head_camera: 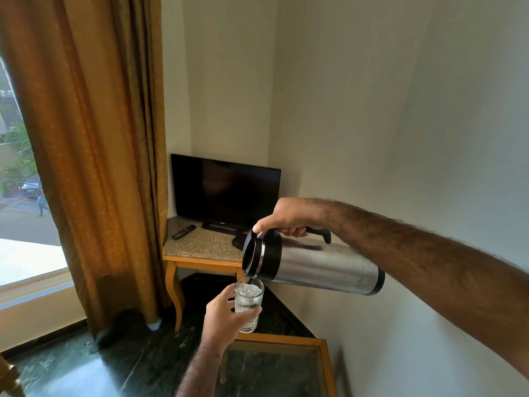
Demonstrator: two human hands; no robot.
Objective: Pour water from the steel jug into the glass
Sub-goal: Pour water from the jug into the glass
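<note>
The steel jug [323, 267] has a black lid, a black handle and a black base. It lies tipped almost level in mid-air, its spout pointing left and down. My right hand [289, 217] grips the handle, with the thumb on the lid's lever. Water runs from the spout into the clear glass [248, 302] right beneath it. The glass looks mostly full of bubbling water. My left hand [221, 316] is wrapped around the glass from the left and holds it upright above the floor.
A glass-topped wooden table [323, 343] stands just below the glass. Behind, a corner table [197, 247] carries a television [226, 190] and a remote [183, 232]. A brown curtain [94, 167] and a window are on the left, a plain wall on the right.
</note>
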